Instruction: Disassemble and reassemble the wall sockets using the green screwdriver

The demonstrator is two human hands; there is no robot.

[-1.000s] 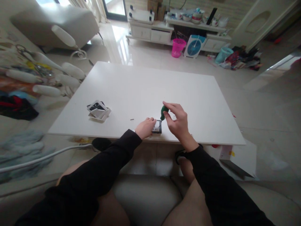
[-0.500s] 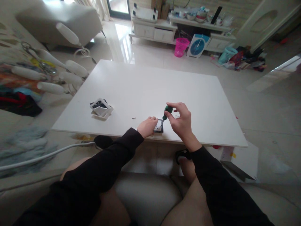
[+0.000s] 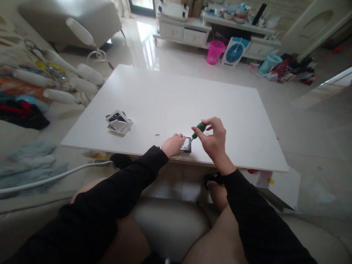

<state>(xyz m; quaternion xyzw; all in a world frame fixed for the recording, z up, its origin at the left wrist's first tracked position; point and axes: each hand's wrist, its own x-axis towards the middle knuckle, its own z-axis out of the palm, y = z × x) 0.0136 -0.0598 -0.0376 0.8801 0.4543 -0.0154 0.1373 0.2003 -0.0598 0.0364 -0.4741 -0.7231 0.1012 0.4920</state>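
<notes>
A small square black-and-white part (image 3: 187,144) lies near the front edge of the white table (image 3: 176,99). My left hand (image 3: 172,145) is closed on its left side, holding it down. My right hand (image 3: 213,140) pinches a green-handled screwdriver (image 3: 199,128) between thumb and fingers, the tip slanting down to the part's upper right corner. A tiny dark screw (image 3: 157,135) lies on the table left of my left hand.
A stack of similar square plates (image 3: 118,122) sits at the table's left. White rods and clutter (image 3: 52,82) stand left of the table. A pink basket (image 3: 215,51), a fan (image 3: 234,52) and a low cabinet lie beyond. A white cable (image 3: 52,178) crosses lower left.
The view shifted slightly. My right hand with the screwdriver moved a little right, its fingers re-gripping the handle. My left hand stays on the part.
</notes>
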